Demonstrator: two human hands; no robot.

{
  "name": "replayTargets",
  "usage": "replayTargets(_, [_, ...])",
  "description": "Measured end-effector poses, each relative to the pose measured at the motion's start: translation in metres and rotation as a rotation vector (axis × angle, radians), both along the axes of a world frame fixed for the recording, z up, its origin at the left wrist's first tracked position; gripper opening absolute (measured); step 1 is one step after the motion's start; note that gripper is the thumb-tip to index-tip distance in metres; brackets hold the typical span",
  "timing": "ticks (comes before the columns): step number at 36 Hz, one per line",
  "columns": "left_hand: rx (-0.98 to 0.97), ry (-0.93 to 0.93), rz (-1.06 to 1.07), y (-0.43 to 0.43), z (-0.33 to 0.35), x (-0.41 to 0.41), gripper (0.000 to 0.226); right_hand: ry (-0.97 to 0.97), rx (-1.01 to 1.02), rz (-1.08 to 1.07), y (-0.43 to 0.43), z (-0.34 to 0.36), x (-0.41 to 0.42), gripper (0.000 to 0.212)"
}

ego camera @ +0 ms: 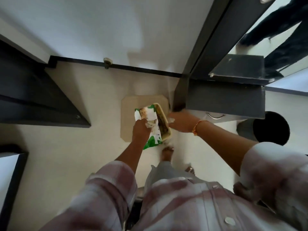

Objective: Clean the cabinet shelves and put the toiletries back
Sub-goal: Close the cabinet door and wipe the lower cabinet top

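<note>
Two bare hands meet at a pale yellow rectangular plastic basket (165,115), seen over a beige square board (127,114) on the white floor. The left hand (140,131) has its fingers curled tight round a green-and-white soft packet (147,114) lying across the basket's open top. The right hand (181,122) is at the basket's right rim; blur hides whether its fingers grip. A dark grey cabinet (225,100) stands just beside.

Looks like a home bathroom. Has a dark wall cabinet (225,100) with a mirrored door (260,19), a pale tiled floor (66,155) edged by dark skirting (133,69), and a round bin (245,130) below.
</note>
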State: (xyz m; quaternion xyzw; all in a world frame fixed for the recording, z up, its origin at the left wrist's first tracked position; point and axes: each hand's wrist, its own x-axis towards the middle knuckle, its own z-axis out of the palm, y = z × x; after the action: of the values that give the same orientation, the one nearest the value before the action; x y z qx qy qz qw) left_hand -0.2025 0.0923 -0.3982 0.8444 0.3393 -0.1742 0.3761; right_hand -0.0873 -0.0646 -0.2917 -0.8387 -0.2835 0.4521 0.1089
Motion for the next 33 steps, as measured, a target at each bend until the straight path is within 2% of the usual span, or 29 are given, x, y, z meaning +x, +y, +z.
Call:
replayTargets(3, [0.019, 0.072, -0.049, 0.006, -0.022, -0.013, 0.038, 0.074, -0.073, 0.126, -0.001, -0.020, -0.021, 0.033])
replayTargets(10, [0.011, 0.000, -0.028, -0.002, -0.034, -0.015, 0.032, 0.073, -0.076, 0.046, -0.017, -0.039, -0.032, 0.037])
replayTargets(17, [0.093, -0.053, 0.064, 0.000, -0.035, -0.013, 0.022, 0.048, -0.066, -0.011, -0.028, -0.039, -0.026, 0.033])
replayTargets(19, [0.086, -0.125, 0.165, -0.005, -0.023, -0.009, 0.023, 0.047, -0.040, -0.106, -0.027, -0.038, -0.024, 0.034])
replayTargets(22, [-0.075, -0.212, 0.281, -0.019, 0.008, 0.002, 0.022, 0.143, 0.076, -0.436, -0.025, -0.032, -0.021, 0.038])
replayTargets(26, [-0.352, -0.141, 0.262, -0.046, 0.027, 0.023, 0.021, 0.550, 0.356, -0.910, -0.029, -0.012, -0.016, 0.021])
replayTargets(28, [-0.400, -0.160, 0.203, -0.063, 0.035, 0.034, 0.022, 0.698, 0.456, -1.058, -0.037, -0.008, -0.013, 0.027])
replayTargets(30, [-0.361, -0.177, 0.127, -0.080, 0.045, 0.046, 0.023, 0.698, 0.529, -1.154, -0.049, -0.009, -0.012, 0.027])
replayTargets(33, [-0.269, -0.164, 0.011, -0.106, 0.056, 0.065, 0.024, 0.599, 0.595, -1.286, -0.071, -0.013, -0.010, 0.018])
